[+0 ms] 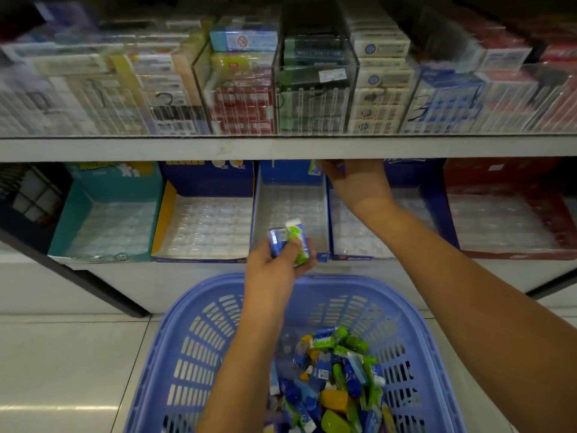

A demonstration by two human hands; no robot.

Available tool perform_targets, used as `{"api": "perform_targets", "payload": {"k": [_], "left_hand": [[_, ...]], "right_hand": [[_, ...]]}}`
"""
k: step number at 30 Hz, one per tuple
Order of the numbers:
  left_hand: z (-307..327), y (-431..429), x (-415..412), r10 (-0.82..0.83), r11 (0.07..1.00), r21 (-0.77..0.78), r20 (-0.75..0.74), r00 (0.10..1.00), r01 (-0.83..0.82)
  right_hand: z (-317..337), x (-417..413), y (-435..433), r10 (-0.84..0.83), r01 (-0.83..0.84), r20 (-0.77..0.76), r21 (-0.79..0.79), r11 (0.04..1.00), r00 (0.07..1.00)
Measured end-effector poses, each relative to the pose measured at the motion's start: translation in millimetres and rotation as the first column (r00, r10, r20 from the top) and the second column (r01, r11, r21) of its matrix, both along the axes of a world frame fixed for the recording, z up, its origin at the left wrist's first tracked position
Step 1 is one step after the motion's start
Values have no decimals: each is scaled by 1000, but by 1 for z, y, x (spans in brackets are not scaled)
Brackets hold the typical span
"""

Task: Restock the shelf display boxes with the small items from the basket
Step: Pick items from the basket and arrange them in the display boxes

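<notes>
Left hand (274, 265) grips small blue-and-green packs (292, 242) over narrow blue cardboard display box (290, 204), as reserve. Right hand (356, 181) pinches single green pack (313, 168) at box rear, likely filling back-first. Lavender slotted plastic basket (218, 285) below holds remainder.

view: head, one wide-angle camera worn by the person | faces: forward and down (edges bend and blur) | stands: over the basket (187, 354) on the floor (62, 370), close to the shelf (156, 148) | near: the lower display boxes (290, 214) fill mid-frame | overlap: single view only
</notes>
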State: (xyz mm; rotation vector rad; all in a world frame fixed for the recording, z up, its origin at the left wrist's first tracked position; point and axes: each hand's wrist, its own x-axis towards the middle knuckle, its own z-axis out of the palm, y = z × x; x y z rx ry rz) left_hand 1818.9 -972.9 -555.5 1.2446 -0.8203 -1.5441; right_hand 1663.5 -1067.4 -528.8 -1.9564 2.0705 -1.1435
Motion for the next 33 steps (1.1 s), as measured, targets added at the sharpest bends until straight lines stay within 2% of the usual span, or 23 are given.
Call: {"api": "perform_targets", "payload": {"k": [3, 6, 14, 17, 21, 27, 31, 33], "left_hand": [[-7, -8, 30, 79, 997, 10, 71, 994, -79], [-15, -12, 40, 63, 997, 49, 71, 995, -67], [-28, -12, 37, 28, 998, 45, 63, 998, -31], [-31, -12, 39, 16, 998, 57, 47, 999, -18], [-30, -14, 42, 9, 997, 82, -22, 1000, -7], [-27, -12, 44, 0, 995, 100, -162, 987, 16], [-25, -11, 45, 0, 994, 109, -173, 985, 19], [-23, -11, 45, 1, 994, 110, -193, 981, 20]], "right_hand": [[-5, 23, -5, 83, -90, 141, 43, 995, 986], [-11, 43, -16, 156, -163, 233, 11, 987, 960], [-27, 63, -50, 115, -135, 259, 60, 989, 959], [-23, 58, -61, 82, -117, 204, 165, 979, 976], [-21, 54, -68, 120, -141, 96, 258, 956, 988], [-29, 63, -62, 123, -109, -103, 132, 985, 987], [-25, 65, -60, 112, -33, -348, 225, 974, 931], [-19, 66, -55, 131, -5, -414, 290, 957, 901]]}}
